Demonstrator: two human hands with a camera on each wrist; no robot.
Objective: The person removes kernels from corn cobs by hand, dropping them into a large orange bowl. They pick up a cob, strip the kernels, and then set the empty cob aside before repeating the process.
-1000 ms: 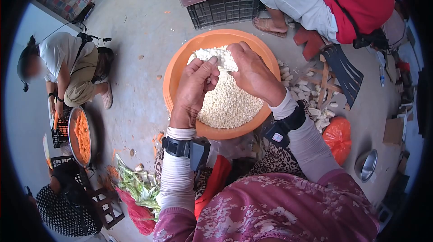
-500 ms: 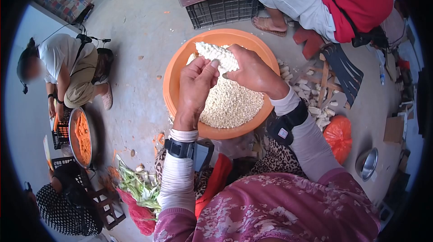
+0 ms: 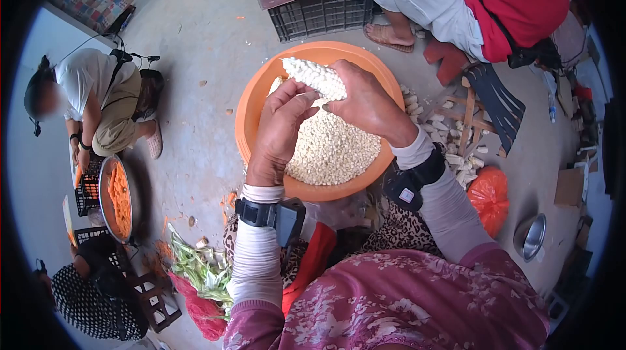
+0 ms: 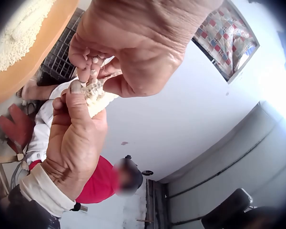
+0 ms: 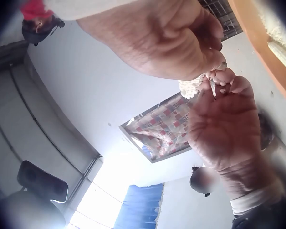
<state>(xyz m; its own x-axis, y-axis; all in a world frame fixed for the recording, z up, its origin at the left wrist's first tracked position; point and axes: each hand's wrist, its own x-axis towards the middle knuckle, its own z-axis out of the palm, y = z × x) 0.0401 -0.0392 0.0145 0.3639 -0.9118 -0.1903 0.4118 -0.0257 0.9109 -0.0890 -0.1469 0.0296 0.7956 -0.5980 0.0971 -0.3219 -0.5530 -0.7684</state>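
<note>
My right hand [image 3: 372, 103] grips a white corn cob [image 3: 313, 77] over the orange basin [image 3: 246, 112]. The cob slants up and left from that hand, its tapered end pointing away. Close at its lower left side is my left hand [image 3: 279, 128], with curled fingers and thumb at the cob. In the left wrist view, bare sockets show on the cob [image 4: 95, 89] between the two thumbs, and a few loose kernels [image 4: 95, 60] lie against the left fingers. Loose white kernels [image 3: 336, 148] heap up in the basin below.
Shelled cobs [image 3: 466, 167] litter the floor right of the basin, near a wooden stool [image 3: 471, 115] and red bag [image 3: 488, 197]. A black crate [image 3: 319, 20] stands beyond. Left are husks [image 3: 199, 262] and a bowl of carrots [image 3: 119, 197]. People sit on several sides.
The cob has tilted from nearly level to slanting up-left, more of it showing. My left hand has shifted slightly down and stays at its lower side, while the right keeps its hold.
</note>
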